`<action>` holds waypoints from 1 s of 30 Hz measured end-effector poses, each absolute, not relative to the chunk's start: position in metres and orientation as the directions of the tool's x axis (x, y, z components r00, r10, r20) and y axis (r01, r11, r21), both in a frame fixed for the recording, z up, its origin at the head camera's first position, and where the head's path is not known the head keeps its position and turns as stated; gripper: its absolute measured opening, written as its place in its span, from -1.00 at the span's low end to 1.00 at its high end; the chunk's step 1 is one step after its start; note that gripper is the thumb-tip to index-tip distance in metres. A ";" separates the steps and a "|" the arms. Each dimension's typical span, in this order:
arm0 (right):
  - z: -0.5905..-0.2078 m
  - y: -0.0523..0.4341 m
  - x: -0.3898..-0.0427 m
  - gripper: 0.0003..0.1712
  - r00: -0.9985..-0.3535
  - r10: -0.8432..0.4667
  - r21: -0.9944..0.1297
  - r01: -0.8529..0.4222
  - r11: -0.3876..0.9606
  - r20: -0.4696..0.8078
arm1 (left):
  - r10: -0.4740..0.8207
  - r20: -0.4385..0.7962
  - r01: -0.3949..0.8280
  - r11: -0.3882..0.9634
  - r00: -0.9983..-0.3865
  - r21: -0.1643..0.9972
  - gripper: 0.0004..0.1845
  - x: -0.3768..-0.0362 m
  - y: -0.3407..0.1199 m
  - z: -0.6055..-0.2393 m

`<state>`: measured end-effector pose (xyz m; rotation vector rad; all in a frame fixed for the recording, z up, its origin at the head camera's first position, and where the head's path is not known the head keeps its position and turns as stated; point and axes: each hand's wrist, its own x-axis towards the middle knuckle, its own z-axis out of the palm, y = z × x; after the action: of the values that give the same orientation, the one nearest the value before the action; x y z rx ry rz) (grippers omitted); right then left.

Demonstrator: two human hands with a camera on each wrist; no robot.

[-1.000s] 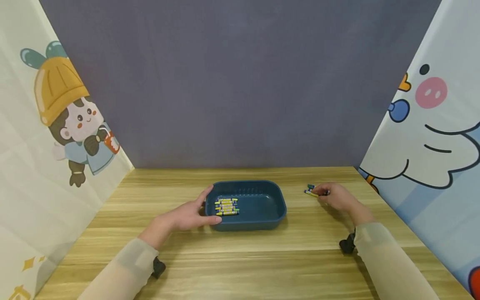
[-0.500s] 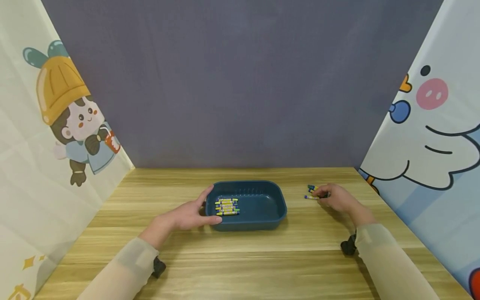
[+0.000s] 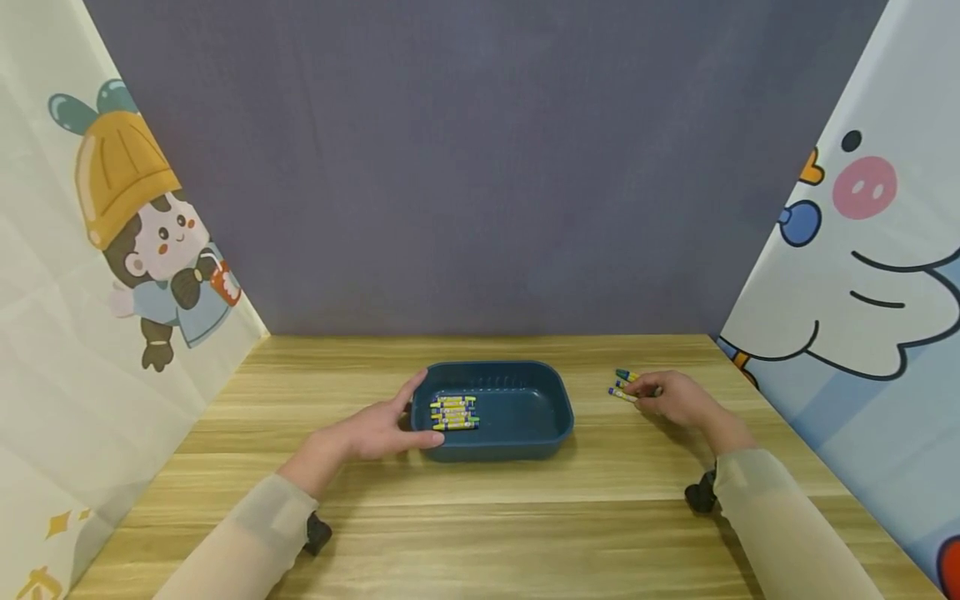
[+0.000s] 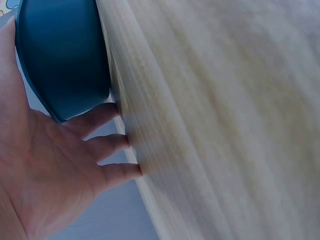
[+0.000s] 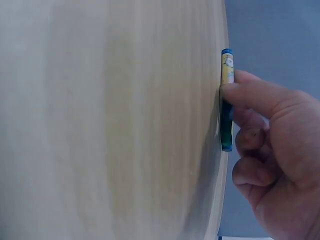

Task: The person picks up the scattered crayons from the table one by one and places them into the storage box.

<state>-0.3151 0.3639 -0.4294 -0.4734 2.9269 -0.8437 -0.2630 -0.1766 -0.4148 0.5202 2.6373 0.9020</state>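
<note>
On the wood-grain tabletop [image 3: 495, 533], a crayon [image 5: 227, 69] is pinched by the right hand [image 3: 681, 398] — best done lightly; the teal tub [image 3: 495, 452] is touched by the spread left hand [image 3: 373, 432].

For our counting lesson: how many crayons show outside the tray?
3 visible, by the right hand: far green-ended crayon, middle crayon, near crayon. The hand may hide more.

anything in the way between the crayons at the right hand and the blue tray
Nothing visible stands on the table between the crayons at the right hand and the tray. Its raised right wall is probably the only thing to lift over.
</note>
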 end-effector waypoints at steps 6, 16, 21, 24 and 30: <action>-0.423 0.345 -0.313 -0.67 -0.955 -0.292 -0.567 -0.270 0.778 0.054 | 0.431 -0.172 0.237 0.738 -0.886 0.632 0.35 -0.264 -0.175 -0.415; -0.387 0.278 -0.309 -0.69 -0.909 -0.378 -0.670 -0.391 0.631 0.174 | 0.428 -0.177 0.236 0.747 -0.886 0.622 0.35 -0.265 -0.174 -0.413; -0.376 0.233 -0.307 -0.70 -0.882 -0.445 -0.705 -0.414 0.576 0.154 | 0.423 -0.179 0.232 0.750 -0.888 0.620 0.35 -0.264 -0.175 -0.412; -0.376 0.207 -0.307 -0.70 -0.862 -0.489 -0.726 -0.422 0.543 0.136 | 0.423 -0.182 0.230 0.750 -0.888 0.620 0.35 -0.263 -0.175 -0.412; -0.386 0.163 -0.308 -0.70 -0.816 -0.564 -0.758 -0.446 0.476 0.126 | 0.423 -0.172 0.231 0.742 -0.889 0.630 0.34 -0.264 -0.175 -0.412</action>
<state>-0.3081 0.1633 -0.3857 -0.8871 2.5753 -1.2574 -0.2635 -0.1745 -0.4123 0.5094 2.6385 0.8953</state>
